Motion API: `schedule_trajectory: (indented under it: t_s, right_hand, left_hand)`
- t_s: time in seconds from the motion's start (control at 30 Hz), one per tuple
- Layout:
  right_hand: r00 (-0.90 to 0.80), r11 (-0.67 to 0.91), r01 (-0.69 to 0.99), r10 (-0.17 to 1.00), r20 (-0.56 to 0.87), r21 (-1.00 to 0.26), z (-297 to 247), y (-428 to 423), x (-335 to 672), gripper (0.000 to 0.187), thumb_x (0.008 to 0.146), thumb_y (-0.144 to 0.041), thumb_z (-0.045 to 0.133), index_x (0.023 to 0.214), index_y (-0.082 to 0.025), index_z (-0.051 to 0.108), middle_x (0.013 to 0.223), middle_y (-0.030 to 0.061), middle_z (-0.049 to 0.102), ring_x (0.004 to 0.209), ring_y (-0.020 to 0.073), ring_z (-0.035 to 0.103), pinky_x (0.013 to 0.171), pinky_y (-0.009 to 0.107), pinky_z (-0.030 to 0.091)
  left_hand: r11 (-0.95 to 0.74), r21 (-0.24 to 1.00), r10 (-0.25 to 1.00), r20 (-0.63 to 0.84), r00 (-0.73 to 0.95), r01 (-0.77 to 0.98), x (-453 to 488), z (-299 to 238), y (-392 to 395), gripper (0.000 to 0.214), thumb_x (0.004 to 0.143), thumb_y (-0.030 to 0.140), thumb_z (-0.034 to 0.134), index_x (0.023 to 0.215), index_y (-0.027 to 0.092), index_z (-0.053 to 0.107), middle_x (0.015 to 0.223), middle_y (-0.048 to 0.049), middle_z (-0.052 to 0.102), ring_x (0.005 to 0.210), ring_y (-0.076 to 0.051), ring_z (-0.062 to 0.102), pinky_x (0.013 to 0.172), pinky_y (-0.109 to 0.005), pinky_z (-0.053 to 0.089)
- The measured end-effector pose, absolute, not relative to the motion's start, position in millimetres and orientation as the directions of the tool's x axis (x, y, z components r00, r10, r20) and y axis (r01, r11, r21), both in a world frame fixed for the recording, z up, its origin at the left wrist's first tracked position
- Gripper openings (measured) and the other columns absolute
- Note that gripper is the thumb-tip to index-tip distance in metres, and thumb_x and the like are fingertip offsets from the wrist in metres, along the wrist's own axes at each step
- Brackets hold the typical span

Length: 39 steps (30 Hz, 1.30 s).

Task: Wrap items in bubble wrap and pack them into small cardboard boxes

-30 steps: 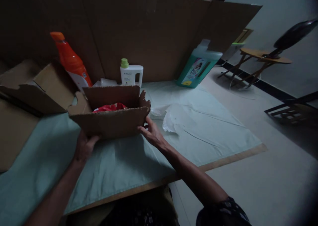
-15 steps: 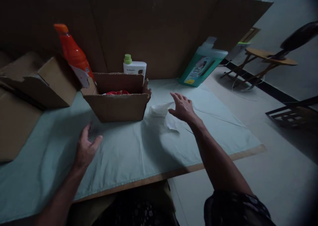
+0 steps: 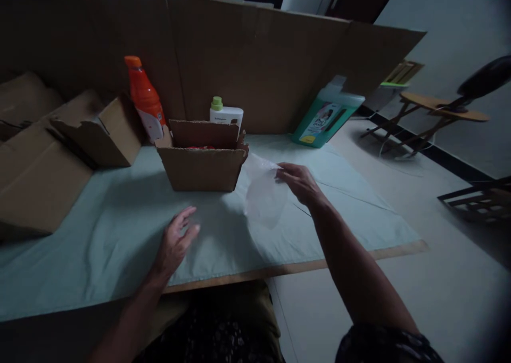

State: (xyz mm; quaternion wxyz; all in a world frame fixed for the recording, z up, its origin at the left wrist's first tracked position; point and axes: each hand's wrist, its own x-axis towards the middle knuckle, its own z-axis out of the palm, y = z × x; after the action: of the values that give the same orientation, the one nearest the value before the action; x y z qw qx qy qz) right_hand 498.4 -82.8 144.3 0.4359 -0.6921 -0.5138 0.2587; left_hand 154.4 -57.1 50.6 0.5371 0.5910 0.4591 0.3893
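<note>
plastic sheet (image 3: 266, 199) hung clamped in right hand (image 3: 299, 182), outside cardboard box (image 3: 203, 170); red item (image 3: 202, 147) already lay inside; left hand (image 3: 175, 243), fingers apart.

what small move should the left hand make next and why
Probably reach for the free side of the translucent sheet: the right hand pinches only its upper edge, while the left hand is open and holds nothing, in front of the cardboard box.

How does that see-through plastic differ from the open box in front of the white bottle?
The see-through plastic is thin and translucent; the open box is brown and stiff-walled. The right hand grips the see-through plastic, while the open box stands untouched on the cloth. Neither is in the left hand.
</note>
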Motion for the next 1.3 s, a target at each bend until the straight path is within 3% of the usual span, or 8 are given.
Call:
schedule_trajectory:
  t_s: [0.1, 0.27, 0.4, 0.53, 0.8, 1.07, 1.2, 1.3]
  right_hand:
    - [0.356, -0.031, 0.196, 0.933, 0.042, -0.980, 135, -104, 464, 0.049, 0.073, -0.064, 0.072, 0.090, -0.019, 0.073, 0.074, 0.0035, 0.068, 0.062, 0.0164, 0.057, 0.058, 0.028, 0.043]
    - [0.427, -0.108, -0.021, 0.898, -0.107, -0.994, 90, -127, 417, 0.058, 0.072, -0.068, 0.070, 0.105, -0.020, 0.074, 0.084, 0.0072, 0.075, 0.075, 0.0263, 0.068, 0.062, 0.034, 0.050]
    - [0.357, -0.159, -0.067, 0.918, -0.173, -0.985, 55, -151, 405, 0.061, 0.078, -0.056, 0.066, 0.128, -0.021, 0.065, 0.111, 0.0093, 0.076, 0.099, 0.0295, 0.071, 0.080, 0.040, 0.055]
    - [0.279, -0.197, -0.080, 0.937, -0.212, -0.977, 45, -174, 418, 0.075, 0.074, -0.047, 0.069, 0.143, -0.022, 0.053, 0.136, 0.0142, 0.066, 0.120, 0.0301, 0.065, 0.098, 0.045, 0.051]
    - [0.127, -0.116, 0.369, 0.989, -0.074, -0.922, 45, -154, 422, 0.090, 0.075, -0.029, 0.073, 0.156, -0.027, 0.035, 0.152, 0.0180, 0.050, 0.125, 0.0309, 0.060, 0.098, 0.050, 0.052]
    - [-0.004, 0.054, 0.609, 0.998, 0.065, -0.792, 36, -137, 398, 0.071, 0.076, -0.018, 0.065, 0.146, -0.022, 0.051, 0.140, 0.0138, 0.063, 0.126, 0.0294, 0.060, 0.105, 0.050, 0.047]
    - [0.149, -0.044, 0.604, 0.987, 0.058, -0.796, 31, -103, 383, 0.035, 0.084, -0.028, 0.059, 0.116, -0.020, 0.070, 0.101, 0.0073, 0.076, 0.095, 0.0241, 0.070, 0.089, 0.040, 0.054]
    - [0.298, -0.126, 0.629, 0.950, 0.088, -0.767, 32, -79, 384, 0.031, 0.085, -0.034, 0.060, 0.111, -0.020, 0.070, 0.093, 0.0056, 0.075, 0.086, 0.0232, 0.069, 0.082, 0.038, 0.054]
  left_hand:
    - [0.301, 0.945, 0.913, -0.246, 0.326, -0.127, 185, 57, -61, 0.065, 0.076, 0.045, 0.074, 0.134, 0.020, 0.056, 0.139, -0.0149, 0.061, 0.130, -0.030, 0.057, 0.110, -0.046, 0.046]
    - [0.730, 0.628, 0.636, -0.479, 0.604, -0.270, 217, 61, -82, 0.072, 0.073, 0.057, 0.076, 0.130, 0.020, 0.052, 0.112, -0.0142, 0.070, 0.097, -0.028, 0.071, 0.080, -0.042, 0.059]
    - [0.758, 0.589, 0.597, -0.454, 0.661, -0.280, 222, 58, -99, 0.078, 0.068, 0.060, 0.078, 0.129, 0.016, 0.056, 0.101, -0.0117, 0.073, 0.088, -0.027, 0.072, 0.073, -0.036, 0.057]
    - [0.676, 0.710, 0.678, -0.496, 0.542, -0.196, 221, 51, -111, 0.089, 0.062, 0.027, 0.080, 0.143, 0.015, 0.044, 0.083, -0.0024, 0.072, 0.068, -0.018, 0.066, 0.063, -0.026, 0.050]
    - [0.553, 0.821, 0.756, -0.420, 0.502, -0.145, 201, 50, -137, 0.101, 0.070, 0.022, 0.068, 0.160, 0.029, 0.023, 0.085, 0.0001, 0.071, 0.061, -0.016, 0.060, 0.059, -0.027, 0.047]
    - [0.535, 0.823, 0.805, -0.427, 0.412, -0.193, 167, 52, -146, 0.054, 0.072, 0.026, 0.069, 0.125, 0.021, 0.061, 0.086, -0.0018, 0.070, 0.067, -0.015, 0.060, 0.065, -0.027, 0.048]
    - [0.575, 0.808, 0.764, -0.476, 0.436, -0.126, 155, 47, -160, 0.041, 0.074, 0.032, 0.070, 0.112, 0.019, 0.069, 0.074, -0.0008, 0.067, 0.066, -0.016, 0.059, 0.065, -0.027, 0.045]
    - [0.588, 0.802, 0.747, -0.487, 0.453, -0.108, 148, 50, -170, 0.041, 0.075, 0.034, 0.072, 0.113, 0.020, 0.071, 0.079, -0.0022, 0.069, 0.071, -0.017, 0.060, 0.068, -0.027, 0.045]
